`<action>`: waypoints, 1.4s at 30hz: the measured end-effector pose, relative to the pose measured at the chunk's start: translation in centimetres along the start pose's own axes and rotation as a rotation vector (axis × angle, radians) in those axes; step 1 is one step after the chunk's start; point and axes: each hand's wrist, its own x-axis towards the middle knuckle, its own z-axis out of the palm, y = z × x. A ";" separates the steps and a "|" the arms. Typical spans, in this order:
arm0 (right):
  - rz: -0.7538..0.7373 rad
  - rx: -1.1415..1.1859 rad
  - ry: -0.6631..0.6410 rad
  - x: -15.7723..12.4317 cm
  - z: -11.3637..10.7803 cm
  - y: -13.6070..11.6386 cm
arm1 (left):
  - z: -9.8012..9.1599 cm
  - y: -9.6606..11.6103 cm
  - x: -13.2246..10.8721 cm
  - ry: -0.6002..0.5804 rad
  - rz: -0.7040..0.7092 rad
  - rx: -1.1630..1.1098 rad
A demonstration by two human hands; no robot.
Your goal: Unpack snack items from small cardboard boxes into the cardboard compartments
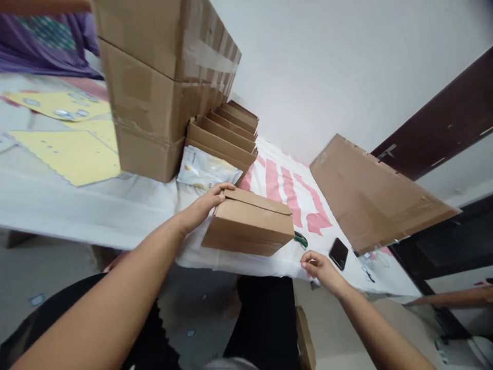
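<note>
A small closed cardboard box [250,223] sits near the front edge of the white-covered table, with a dark seam along its top. My left hand [210,203] grips its upper left corner, fingers over the top and thumb on the near side. To the right of the box, apart from it, my right hand [319,266] hovers by the table edge with its fingers curled in and nothing visible in them. A green-handled tool [301,239], perhaps a cutter, lies between the box and that hand. A black phone [339,253] rests just beyond my right hand.
Tall stacked cartons [144,97] rise at the left, beside a row of upright cardboard pieces [221,136] and a white plastic packet [208,168]. A large cardboard sheet [377,200] leans at the right. Yellow sheets [73,151] lie near another person's purple shirt [46,43].
</note>
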 end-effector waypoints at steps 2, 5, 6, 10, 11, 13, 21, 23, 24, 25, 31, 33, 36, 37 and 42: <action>-0.034 -0.064 -0.015 0.3 1.5 1.3 | 0.0 -0.1 0.1 0.004 0.008 0.010; -0.128 -0.248 0.016 1.0 3.1 2.2 | -0.3 -0.7 0.3 0.002 0.029 0.035; -0.134 -0.297 0.017 1.3 3.3 2.4 | -0.4 -1.0 0.4 0.000 0.040 0.042; -0.072 -0.424 -0.036 2.3 2.7 3.0 | -0.7 -2.0 0.6 -0.023 0.082 0.052; -0.063 -0.462 -0.046 2.6 2.4 3.1 | -0.7 -2.0 0.7 -0.025 0.088 0.050; -0.062 -0.528 -0.071 3.2 1.9 3.0 | -0.7 -1.9 0.7 0.015 0.086 0.023; -0.307 -0.485 0.110 5.2 -0.8 -1.9 | -1.1 0.5 0.3 0.484 0.143 0.139; -0.356 -0.433 0.236 5.5 -1.9 -4.2 | -0.7 1.0 0.1 0.513 0.135 0.249; -0.372 -0.402 0.275 5.7 -2.3 -5.5 | -0.3 1.4 0.0 0.511 0.147 0.303; -0.388 -0.367 0.292 5.8 -2.5 -6.8 | 0.1 1.7 -0.2 0.501 0.172 0.345; -0.408 -0.241 0.053 6.1 -1.0 -12.9 | 1.2 3.4 -1.1 0.398 0.338 0.358; -0.421 -0.227 -0.072 5.9 -0.5 -13.9 | 1.0 3.4 -1.2 0.348 0.376 0.336; -0.495 -0.209 -0.286 5.4 -0.4 -15.1 | 0.8 2.9 -1.2 0.252 0.455 0.328; -0.502 -0.231 -0.344 5.3 -0.4 -15.4 | 0.8 2.8 -1.2 0.236 0.487 0.353; -0.423 -0.442 -0.473 4.6 -0.4 -17.0 | 1.0 3.3 -1.4 0.116 0.558 0.529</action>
